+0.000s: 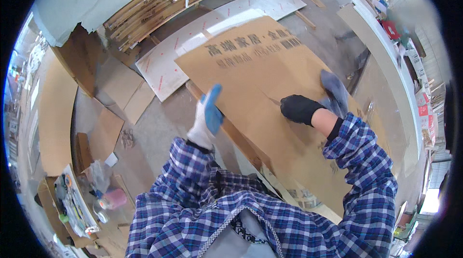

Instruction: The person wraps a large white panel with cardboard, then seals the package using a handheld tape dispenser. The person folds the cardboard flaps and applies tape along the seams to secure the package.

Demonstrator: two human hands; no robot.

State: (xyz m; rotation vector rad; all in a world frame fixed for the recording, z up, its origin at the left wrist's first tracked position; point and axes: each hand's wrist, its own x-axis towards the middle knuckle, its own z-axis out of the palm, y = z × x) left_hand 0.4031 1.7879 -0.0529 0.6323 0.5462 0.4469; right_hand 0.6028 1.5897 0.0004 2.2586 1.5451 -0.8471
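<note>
A large printed cardboard sheet [246, 84] lies slanting before me, over a wooden piece [242, 145] that shows along its left edge. My left hand [208, 118], in a white glove with a blue palm, is beside that edge, thumb raised and apart from the fingers, holding nothing. Over the middle of the sheet, my right hand [298, 109] is curled into a fist in a black glove. A thin dark point runs from the fist across the cardboard; I cannot tell whether it is a blade or a slit. Close behind is a blurred grey-blue thing [334, 88], perhaps a glove.
A white panel [159, 69] with red marks lies beyond the sheet. Stacked wooden boards [152, 15] stand at the back. Loose cardboard [115, 84] covers floor at left, near a box of tools [74, 203] and a pink roll [115, 199]. Long panels [389, 62] stand at right.
</note>
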